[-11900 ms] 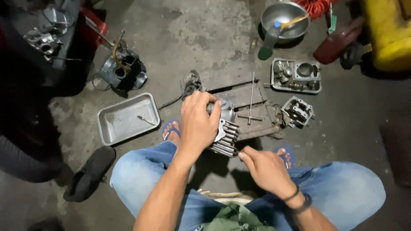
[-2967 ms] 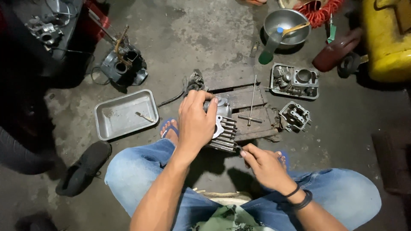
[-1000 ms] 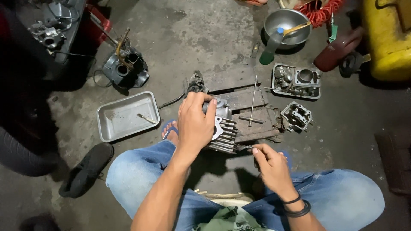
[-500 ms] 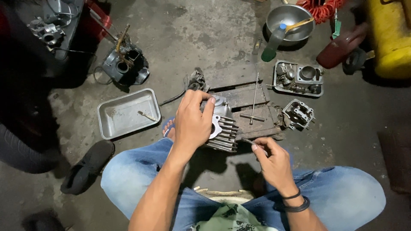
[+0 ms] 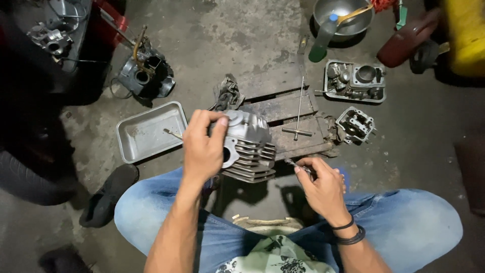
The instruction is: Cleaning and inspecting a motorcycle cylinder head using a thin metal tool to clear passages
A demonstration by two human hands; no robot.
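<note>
— Where is the finned metal block [image 5: 250, 146]?

— Under the left hand [image 5: 202, 146], whose fingers curl over its top, on the wooden board [image 5: 288, 108]; fins point toward the person.

— And the right hand [image 5: 323, 187]?

— Just right of the block, apart from it, pinching a small metal piece [image 5: 292, 163]. A T-shaped tool [image 5: 298, 114] lies beyond.
</note>
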